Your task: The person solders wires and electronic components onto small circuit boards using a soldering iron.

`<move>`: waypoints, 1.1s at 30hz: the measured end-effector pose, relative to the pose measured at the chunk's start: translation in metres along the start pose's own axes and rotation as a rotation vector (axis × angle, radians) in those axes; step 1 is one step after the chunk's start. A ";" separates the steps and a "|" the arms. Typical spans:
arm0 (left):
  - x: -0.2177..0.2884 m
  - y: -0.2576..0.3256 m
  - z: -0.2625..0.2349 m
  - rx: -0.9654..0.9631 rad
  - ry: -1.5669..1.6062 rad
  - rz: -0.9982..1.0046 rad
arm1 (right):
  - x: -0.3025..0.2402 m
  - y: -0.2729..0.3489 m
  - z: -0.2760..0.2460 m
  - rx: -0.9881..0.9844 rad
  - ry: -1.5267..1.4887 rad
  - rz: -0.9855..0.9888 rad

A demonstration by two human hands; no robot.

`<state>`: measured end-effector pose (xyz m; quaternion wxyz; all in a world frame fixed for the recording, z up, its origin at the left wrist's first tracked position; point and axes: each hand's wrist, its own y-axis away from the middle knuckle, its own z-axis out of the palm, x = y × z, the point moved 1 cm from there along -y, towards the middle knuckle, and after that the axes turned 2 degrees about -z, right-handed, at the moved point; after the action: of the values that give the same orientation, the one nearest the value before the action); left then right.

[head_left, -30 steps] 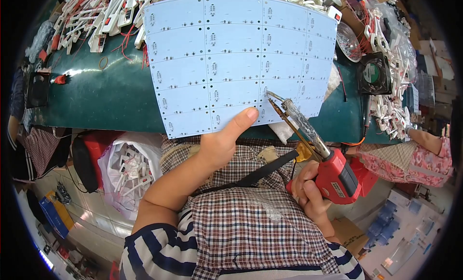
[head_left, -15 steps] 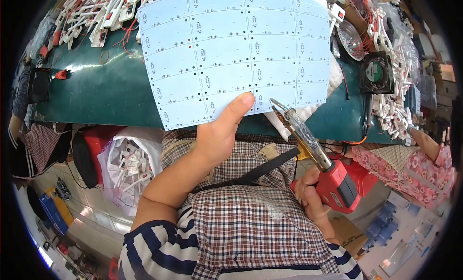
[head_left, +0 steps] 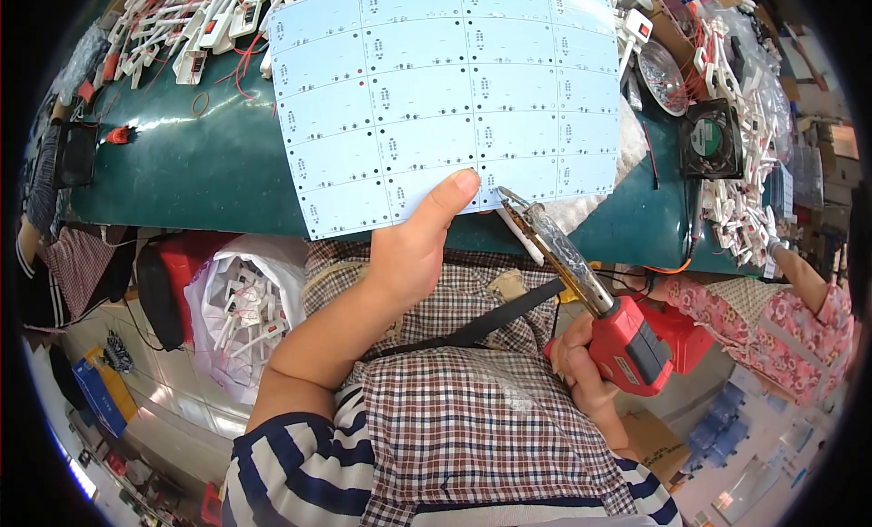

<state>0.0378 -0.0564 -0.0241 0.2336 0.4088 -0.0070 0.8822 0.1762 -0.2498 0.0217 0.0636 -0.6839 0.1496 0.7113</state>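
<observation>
Pale-blue board [head_left: 418,100] clamped in left grip [head_left: 409,245] over worktop [head_left: 200,186]'s near edge, right grip [head_left: 583,363] wrapped snug round red soldering gun [head_left: 631,350]

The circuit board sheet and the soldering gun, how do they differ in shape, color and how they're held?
The circuit board sheet is broad and flat, while the soldering gun has a chunky body and a long, narrow front. The sheet is pale bluish white with small dark marks; the gun is mainly red and black. The left hand grips the sheet by its near edge, whereas the right hand holds the gun. Both are held one-handed.
</observation>
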 end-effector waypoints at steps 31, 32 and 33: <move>0.006 -0.002 0.015 0.003 -0.187 -0.074 | -0.019 0.005 0.000 0.185 -0.201 -0.030; 0.000 -0.007 0.017 -0.070 -0.182 -0.086 | -0.014 0.005 -0.004 0.245 -0.188 -0.071; -0.001 -0.009 0.023 -0.058 -0.266 -0.098 | -0.016 0.004 -0.008 0.120 -0.035 -0.004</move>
<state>0.0590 -0.0534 -0.0112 0.2850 0.5152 -0.0433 0.8072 0.1837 -0.2544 0.0383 0.1086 -0.6667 0.1895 0.7126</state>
